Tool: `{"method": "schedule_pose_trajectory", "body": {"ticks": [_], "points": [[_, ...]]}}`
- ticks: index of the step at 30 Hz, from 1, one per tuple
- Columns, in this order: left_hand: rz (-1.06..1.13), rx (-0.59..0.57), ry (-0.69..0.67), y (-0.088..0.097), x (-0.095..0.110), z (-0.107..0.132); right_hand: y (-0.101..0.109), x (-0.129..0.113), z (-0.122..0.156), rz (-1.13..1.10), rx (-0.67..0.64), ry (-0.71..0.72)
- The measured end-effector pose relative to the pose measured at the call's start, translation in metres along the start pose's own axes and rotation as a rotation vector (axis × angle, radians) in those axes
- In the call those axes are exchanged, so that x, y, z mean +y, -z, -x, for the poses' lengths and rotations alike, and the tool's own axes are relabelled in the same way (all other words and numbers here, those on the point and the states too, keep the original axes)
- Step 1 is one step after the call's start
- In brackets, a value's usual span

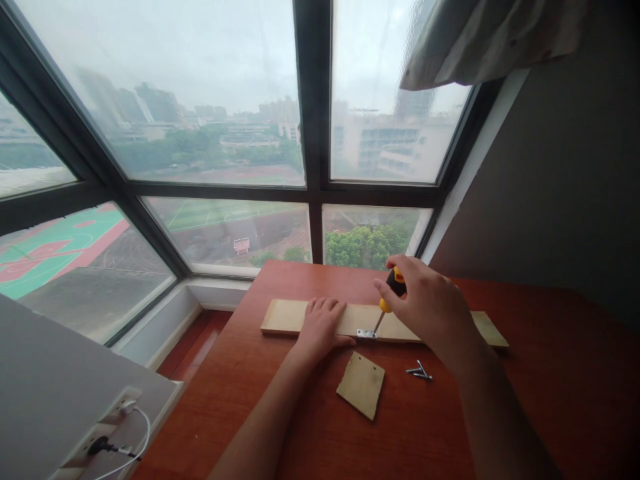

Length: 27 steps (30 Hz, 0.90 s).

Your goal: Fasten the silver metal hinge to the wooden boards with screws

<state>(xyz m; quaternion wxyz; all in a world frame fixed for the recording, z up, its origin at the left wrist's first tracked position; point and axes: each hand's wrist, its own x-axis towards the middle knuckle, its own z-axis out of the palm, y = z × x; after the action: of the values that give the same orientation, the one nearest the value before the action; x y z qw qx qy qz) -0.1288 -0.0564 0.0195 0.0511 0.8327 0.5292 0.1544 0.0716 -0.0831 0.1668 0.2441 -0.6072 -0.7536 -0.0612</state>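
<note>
A long pale wooden board [285, 316] lies across the table. My left hand [323, 323] grips it left of the middle, fingers over its top and thumb along the near edge. A small silver hinge or bracket [367, 333] sits at the board's near edge, just right of that thumb. My right hand [430, 303] is closed round a black and yellow screwdriver [385, 305], which leans with its tip down at the right end of the metal piece. Whether a screw is under the tip is too small to tell. My right hand and forearm hide part of the board.
A small wooden piece [361, 385] with two holes lies in front of the board. Several loose screws [420, 371] lie to its right. The reddish-brown table [310, 433] stands by large windows. At lower left, a wall socket [100, 433] has a plug and cables.
</note>
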Motion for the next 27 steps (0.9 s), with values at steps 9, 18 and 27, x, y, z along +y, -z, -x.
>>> {"method": "schedule_pose_trajectory", "body": {"ticks": [9, 18, 27], "points": [[0.014, 0.029, -0.011, -0.0033, -0.0022, -0.0003, 0.0023, -0.0026, 0.0036, -0.096, -0.023, 0.074], [0.002, 0.004, -0.009, -0.0005, 0.001, 0.0003, 0.0036, 0.0038, 0.0016, -0.054, -0.033, 0.048], [0.006, -0.002, -0.008, 0.0001, 0.0016, 0.0009, 0.0038, 0.0035, 0.0007, -0.005, -0.037, -0.021]]}}
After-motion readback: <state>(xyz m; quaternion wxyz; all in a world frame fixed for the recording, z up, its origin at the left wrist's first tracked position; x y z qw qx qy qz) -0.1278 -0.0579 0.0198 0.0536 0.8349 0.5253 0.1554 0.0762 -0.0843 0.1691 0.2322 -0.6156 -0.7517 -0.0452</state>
